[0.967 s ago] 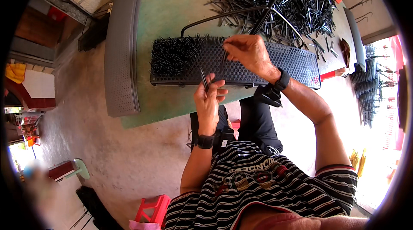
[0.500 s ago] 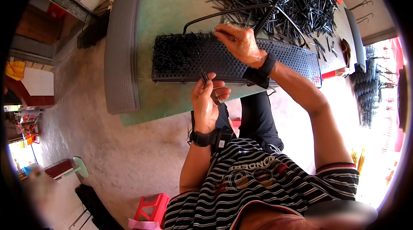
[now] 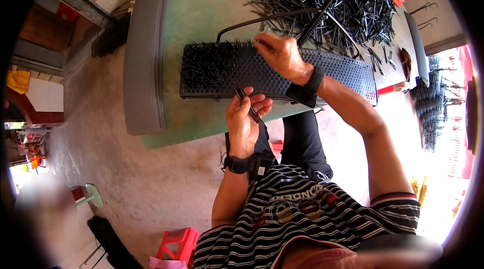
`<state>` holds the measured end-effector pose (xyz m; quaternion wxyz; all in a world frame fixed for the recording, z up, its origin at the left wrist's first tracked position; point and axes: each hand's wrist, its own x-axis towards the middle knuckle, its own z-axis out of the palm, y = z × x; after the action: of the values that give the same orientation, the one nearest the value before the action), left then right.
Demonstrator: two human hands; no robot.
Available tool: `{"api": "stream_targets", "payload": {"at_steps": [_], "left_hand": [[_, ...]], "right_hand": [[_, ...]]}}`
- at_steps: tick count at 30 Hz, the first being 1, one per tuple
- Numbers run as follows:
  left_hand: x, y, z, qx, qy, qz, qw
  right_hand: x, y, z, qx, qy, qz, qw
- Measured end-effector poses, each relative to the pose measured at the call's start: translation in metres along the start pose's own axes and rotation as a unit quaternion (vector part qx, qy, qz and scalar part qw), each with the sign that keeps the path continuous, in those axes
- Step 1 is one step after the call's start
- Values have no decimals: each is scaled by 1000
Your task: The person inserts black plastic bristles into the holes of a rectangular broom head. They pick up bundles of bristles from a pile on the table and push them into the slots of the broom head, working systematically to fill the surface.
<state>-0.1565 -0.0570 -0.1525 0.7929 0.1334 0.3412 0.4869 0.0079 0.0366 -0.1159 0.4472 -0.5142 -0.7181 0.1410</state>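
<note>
A long dark panel full of round holes lies across the near side of the table. Dense black bristles stand up from its left part. My left hand, below the panel's near edge, holds a few thin black strips between thumb and fingers, palm up. Over the panel, at the right border of the bristles, is my right hand. Its thumb and fingertips are pinched together; what they hold, if anything, is too small to make out.
A large heap of loose black strips covers the back right of the green table. A black metal frame rises behind the panel. Stacked grey perforated panels lie at the left; a red stool stands on the floor below.
My right hand stays pinched at the bristle border, with only a slight shift. The strips in my left hand have tilted a little. At the lower left a blurred shape has come further into view.
</note>
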Motion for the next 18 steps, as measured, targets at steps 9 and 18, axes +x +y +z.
{"api": "stream_targets", "payload": {"at_steps": [9,18], "left_hand": [[3,-1,-4,-52,-4,-12,999],[1,2,-3,-49,-4,-21,999]], "right_hand": [[19,-6,-3,-116,-115,-86,983],[22,2,-7,-81,-115,-84,986]]}}
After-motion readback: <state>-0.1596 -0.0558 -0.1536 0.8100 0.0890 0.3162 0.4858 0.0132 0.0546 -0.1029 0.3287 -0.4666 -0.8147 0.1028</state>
